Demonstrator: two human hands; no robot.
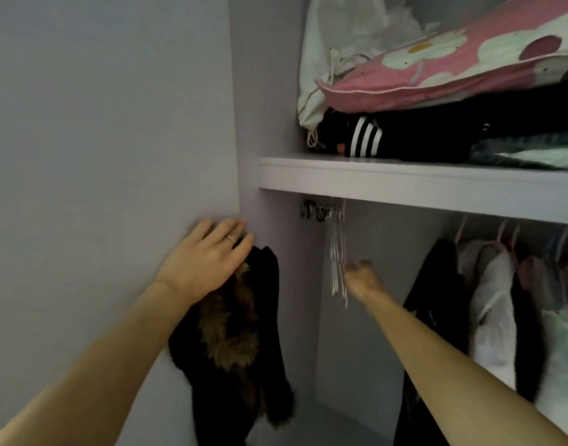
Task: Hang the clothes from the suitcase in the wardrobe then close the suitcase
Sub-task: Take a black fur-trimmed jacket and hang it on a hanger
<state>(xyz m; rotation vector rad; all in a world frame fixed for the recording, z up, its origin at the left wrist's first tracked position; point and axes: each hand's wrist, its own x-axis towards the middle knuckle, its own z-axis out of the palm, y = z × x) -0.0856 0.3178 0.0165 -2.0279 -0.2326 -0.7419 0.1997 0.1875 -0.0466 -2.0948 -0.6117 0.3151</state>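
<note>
A black garment with brown fur trim (240, 336) hangs against the wardrobe's left side panel (269, 123), its top tucked under the left hand (205, 262). That hand lies flat with straight fingers on the panel edge; its thumb is hidden. The right hand (363, 280), blurred, reaches in just beside a bunch of empty white hangers (337, 252) with fingers partly curled; whether it grips them cannot be told. Hung clothes (494, 300) fill the right side under the shelf (404, 185), which carries a pink floral cushion (453, 69).
</note>
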